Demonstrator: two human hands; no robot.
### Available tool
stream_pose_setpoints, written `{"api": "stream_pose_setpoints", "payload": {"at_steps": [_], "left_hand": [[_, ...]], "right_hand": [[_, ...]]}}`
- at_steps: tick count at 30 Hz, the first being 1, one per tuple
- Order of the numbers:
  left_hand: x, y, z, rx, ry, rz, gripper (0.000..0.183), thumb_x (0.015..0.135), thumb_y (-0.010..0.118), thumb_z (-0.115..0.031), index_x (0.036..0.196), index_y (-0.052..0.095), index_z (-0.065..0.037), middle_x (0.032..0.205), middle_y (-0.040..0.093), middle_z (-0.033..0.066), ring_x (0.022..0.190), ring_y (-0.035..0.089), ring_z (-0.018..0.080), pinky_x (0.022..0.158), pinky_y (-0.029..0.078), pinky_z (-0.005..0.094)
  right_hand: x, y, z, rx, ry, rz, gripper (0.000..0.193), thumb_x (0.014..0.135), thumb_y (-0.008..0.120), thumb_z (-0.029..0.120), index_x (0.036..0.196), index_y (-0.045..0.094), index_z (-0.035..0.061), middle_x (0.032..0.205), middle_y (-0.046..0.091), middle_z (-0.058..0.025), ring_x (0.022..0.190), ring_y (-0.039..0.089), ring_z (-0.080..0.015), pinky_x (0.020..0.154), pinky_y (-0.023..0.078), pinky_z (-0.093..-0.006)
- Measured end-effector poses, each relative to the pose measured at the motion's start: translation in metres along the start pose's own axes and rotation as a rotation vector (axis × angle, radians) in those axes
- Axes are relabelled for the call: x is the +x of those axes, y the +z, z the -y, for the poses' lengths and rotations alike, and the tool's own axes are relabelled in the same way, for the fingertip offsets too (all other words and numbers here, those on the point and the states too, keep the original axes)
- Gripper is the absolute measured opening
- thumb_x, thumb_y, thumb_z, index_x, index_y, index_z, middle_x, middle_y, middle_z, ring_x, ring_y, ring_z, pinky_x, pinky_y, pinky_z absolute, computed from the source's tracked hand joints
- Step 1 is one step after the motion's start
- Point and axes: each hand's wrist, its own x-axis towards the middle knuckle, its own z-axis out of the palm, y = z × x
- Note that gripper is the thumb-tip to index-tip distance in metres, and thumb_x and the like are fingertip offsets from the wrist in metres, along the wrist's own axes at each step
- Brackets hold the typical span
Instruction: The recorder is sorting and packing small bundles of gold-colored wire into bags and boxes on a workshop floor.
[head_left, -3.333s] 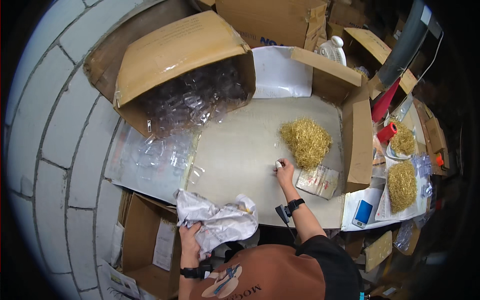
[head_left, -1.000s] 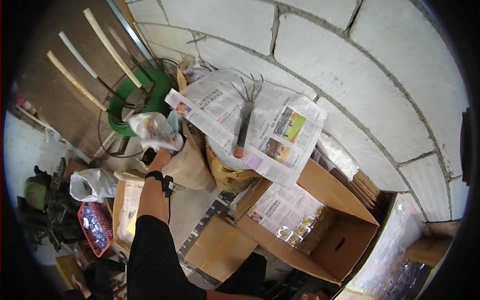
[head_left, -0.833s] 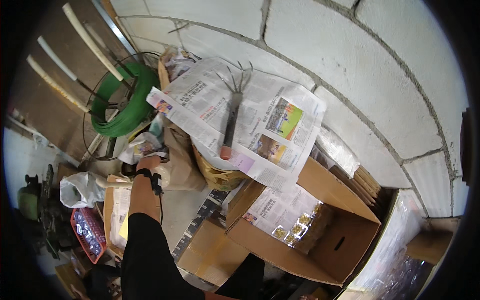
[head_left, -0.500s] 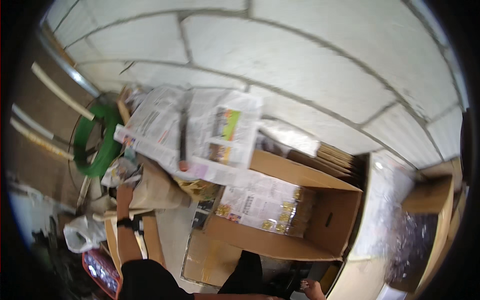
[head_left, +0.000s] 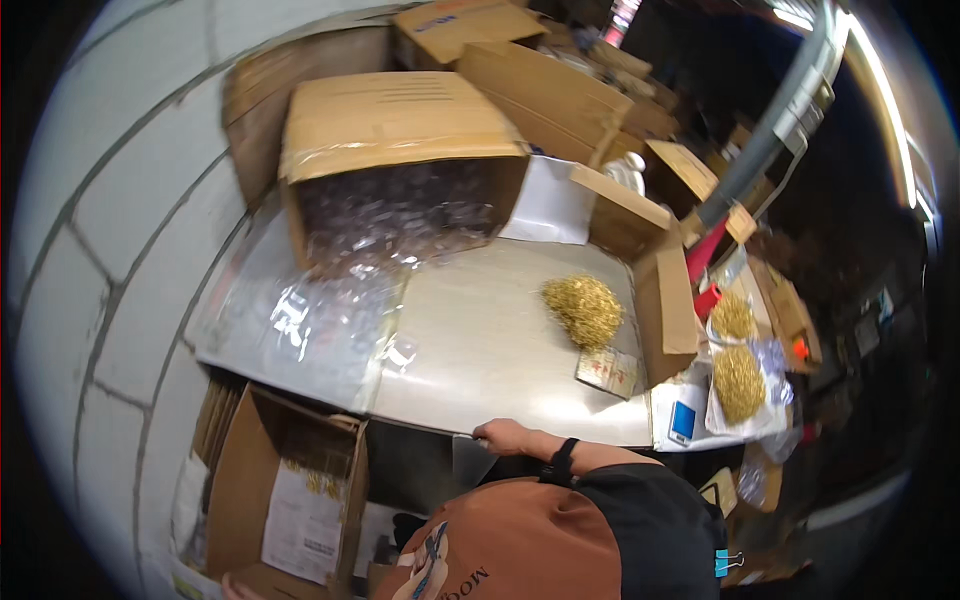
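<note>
My right hand (head_left: 505,437), with a black band on its wrist, is at the front edge of a pale worktable (head_left: 480,370). Its fingers are closed on a translucent grey plastic piece (head_left: 470,460) hanging over that edge. At the lower left, part of my left hand (head_left: 237,588) shows against the near rim of an open cardboard box (head_left: 285,430); its fingers are mostly cut off. Inside that box lie printed paper (head_left: 300,525) and some small gold packets (head_left: 315,480). On the table is a pile of small shiny gold pieces (head_left: 585,308) beside a printed flat block (head_left: 608,372).
A cardboard box on its side (head_left: 405,125) spills clear plastic bags (head_left: 400,215) onto the table. Open carton flaps (head_left: 670,310) border its right side. Farther right are more gold piles (head_left: 738,385) and a blue-faced device (head_left: 681,421). A block wall (head_left: 120,240) runs along the left.
The view has swung right from the newspaper-covered boxes to the worktable. My left hand has left the wrapped bundle at the far left. My right hand now shows fully at the table edge.
</note>
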Motion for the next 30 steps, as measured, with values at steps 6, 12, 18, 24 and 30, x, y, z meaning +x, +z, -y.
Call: {"api": "stream_pose_setpoints", "payload": {"at_steps": [6,12,18,24,30], "left_hand": [[0.035,0.161,-0.219,-0.558,0.090,0.633,0.015,0.086,0.051,0.002,0.098,0.059,0.006,0.090,0.063,0.0093,0.085,0.059,0.0158,0.078,0.048,0.0275],[-0.040,0.310,-0.431,-0.546,0.452,1.227,0.019,0.083,0.056,-0.002,0.100,0.061,0.004,0.093,0.065,0.0141,0.085,0.064,0.0203,0.077,0.051,0.0294],[-0.158,0.397,-0.580,-0.453,0.525,1.660,0.042,0.082,0.064,-0.013,0.117,0.051,0.004,0.110,0.061,0.0166,0.103,0.060,0.0239,0.086,0.049,0.0364],[-0.233,0.432,-0.631,-0.518,-0.028,1.729,0.063,0.080,0.070,-0.019,0.129,0.036,0.004,0.129,0.047,0.0168,0.113,0.052,0.0262,0.091,0.045,0.0379],[-0.249,0.450,-0.662,-0.625,-0.412,1.860,0.049,0.082,0.067,-0.019,0.121,0.045,0.001,0.114,0.053,0.0113,0.095,0.057,0.0182,0.081,0.050,0.0307]], "right_hand": [[-0.097,-0.013,-0.125,0.215,0.487,-0.778,0.030,0.071,0.052,0.004,0.098,0.063,0.0063,0.094,0.065,-0.0165,0.090,0.060,-0.0362,0.081,0.048,-0.0433],[-0.145,-0.015,-0.219,0.742,1.215,-0.958,0.042,0.074,0.058,0.016,0.113,0.054,0.0013,0.107,0.059,-0.0232,0.100,0.057,-0.0381,0.084,0.046,-0.0437],[-0.148,-0.011,-0.278,0.298,1.257,-1.040,0.065,0.071,0.058,0.012,0.130,0.034,-0.0020,0.123,0.047,-0.0292,0.108,0.050,-0.0440,0.090,0.044,-0.0478],[-0.149,-0.008,-0.311,0.640,1.245,-0.795,0.061,0.069,0.059,0.007,0.127,0.041,-0.0021,0.116,0.055,-0.0243,0.110,0.052,-0.0383,0.092,0.044,-0.0414],[-0.182,-0.022,-0.262,1.291,0.598,-1.264,0.039,0.072,0.059,-0.002,0.112,0.055,-0.0042,0.104,0.062,-0.0121,0.091,0.060,-0.0223,0.077,0.049,-0.0333]]}}
